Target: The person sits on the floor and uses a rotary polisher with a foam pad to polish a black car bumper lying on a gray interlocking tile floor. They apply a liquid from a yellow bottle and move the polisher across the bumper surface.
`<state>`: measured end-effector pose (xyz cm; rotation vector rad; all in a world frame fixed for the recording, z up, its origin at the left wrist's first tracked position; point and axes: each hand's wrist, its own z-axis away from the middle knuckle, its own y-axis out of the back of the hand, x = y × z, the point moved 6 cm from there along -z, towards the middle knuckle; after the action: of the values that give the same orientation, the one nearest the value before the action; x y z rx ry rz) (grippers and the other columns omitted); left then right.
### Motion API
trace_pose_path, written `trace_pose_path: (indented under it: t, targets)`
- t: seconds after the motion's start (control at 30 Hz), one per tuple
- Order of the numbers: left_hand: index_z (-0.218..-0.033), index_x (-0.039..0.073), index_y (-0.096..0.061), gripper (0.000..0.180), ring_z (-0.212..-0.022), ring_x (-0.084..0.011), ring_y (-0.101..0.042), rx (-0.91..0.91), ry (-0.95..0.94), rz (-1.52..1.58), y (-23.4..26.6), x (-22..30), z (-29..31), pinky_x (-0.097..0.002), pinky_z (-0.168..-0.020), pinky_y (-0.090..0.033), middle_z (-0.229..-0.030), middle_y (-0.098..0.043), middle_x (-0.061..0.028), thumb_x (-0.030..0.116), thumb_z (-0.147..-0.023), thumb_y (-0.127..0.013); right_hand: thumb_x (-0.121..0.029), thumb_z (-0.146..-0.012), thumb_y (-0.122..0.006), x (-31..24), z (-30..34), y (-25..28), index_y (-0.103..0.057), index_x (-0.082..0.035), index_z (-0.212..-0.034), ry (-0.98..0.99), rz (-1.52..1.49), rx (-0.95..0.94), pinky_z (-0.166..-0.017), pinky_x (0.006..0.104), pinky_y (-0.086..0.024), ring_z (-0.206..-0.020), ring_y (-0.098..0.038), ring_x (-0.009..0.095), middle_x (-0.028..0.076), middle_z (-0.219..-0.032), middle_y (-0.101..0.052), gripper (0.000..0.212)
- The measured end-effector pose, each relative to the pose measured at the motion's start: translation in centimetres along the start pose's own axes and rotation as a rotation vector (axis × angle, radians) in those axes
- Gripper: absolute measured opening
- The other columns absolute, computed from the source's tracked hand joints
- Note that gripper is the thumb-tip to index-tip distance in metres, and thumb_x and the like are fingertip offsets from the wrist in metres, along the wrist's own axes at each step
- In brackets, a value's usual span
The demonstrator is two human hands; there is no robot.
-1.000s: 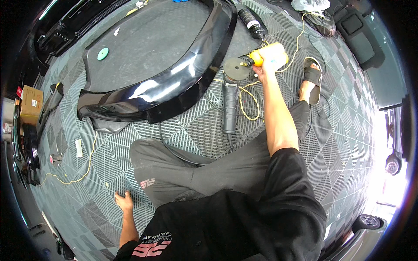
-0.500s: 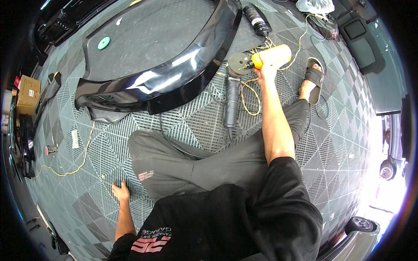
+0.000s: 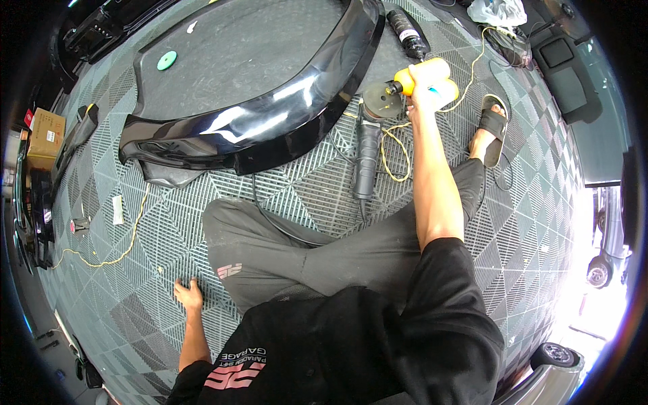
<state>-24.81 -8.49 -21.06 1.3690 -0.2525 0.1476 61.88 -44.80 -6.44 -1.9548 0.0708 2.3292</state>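
Note:
My right hand [image 3: 421, 94] grips a yellow squeeze bottle [image 3: 435, 68] with a black nozzle. Yellow shows on both sides of the hand, with a white and blue patch on the lower part; I cannot tell whether that is all one bottle. Its nozzle sits just above the round, dark pad of a polisher [image 3: 366, 158], which lies on the floor with the pad facing up. A few yellowish specks mark the pad. My left hand [image 3: 190, 295] rests on the floor tiles beside my bent knee, fingers apart, holding nothing.
A glossy black curved car panel [image 3: 270, 118] lies on a dark mat [image 3: 229, 50], near a green round pad [image 3: 167, 61]. Beyond it is a black bottle [image 3: 407, 34]. A yellow cord [image 3: 405, 177] loops beside the polisher. At far left stands a cardboard box [image 3: 47, 133].
My right hand has turned the yellow bottle and raised it slightly, exposing the white and blue patch. The view has shifted a little; the left hand stays on the floor.

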Motion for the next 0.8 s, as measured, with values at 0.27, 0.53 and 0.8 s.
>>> trace_pose_path:
  t: [0.27, 0.53, 0.8]
  targets:
    - [-0.149, -0.002, -0.048, 0.078, -0.135, -0.0536, -0.047, -0.002, 0.026, -0.027, -0.4, -0.7, 0.2, -0.0578, -0.116, -0.039, -0.147, -0.045, -0.0376, 0.044, -0.092, -0.075, -0.063, -0.071, -0.091, 0.6, 0.4, -2.6, -0.055, 0.014, -0.145, -0.036, 0.340, 0.061, -0.114, 0.0426, -0.043, -0.133, -0.061, 0.036, 0.026, -0.144, -0.065, 0.112]
    - [-0.146, -0.003, -0.051, 0.076, -0.132, -0.0527, -0.047, 0.043, -0.056, -0.047, -0.5, -0.3, 0.6, -0.0572, -0.115, -0.038, -0.141, -0.048, -0.0353, 0.042, -0.091, -0.076, -0.067, -0.072, -0.088, 0.4, 1.1, -2.3, -0.058, 0.010, -0.144, 0.018, 0.457, 0.091, -0.114, 0.0468, -0.043, -0.135, -0.060, 0.038, 0.026, -0.144, -0.065, 0.110]
    - [-0.146, -0.003, -0.051, 0.074, -0.136, -0.0512, -0.046, -0.016, 0.004, 0.004, -0.1, -0.3, 0.6, -0.0564, -0.117, -0.036, -0.144, -0.048, -0.0340, 0.040, -0.091, -0.076, -0.068, -0.084, -0.075, 0.5, -1.8, 0.7, -0.068, -0.003, -0.128, -0.115, 0.153, 0.030, -0.082, 0.0417, -0.060, -0.088, -0.076, 0.027, 0.019, -0.108, -0.077, 0.079]
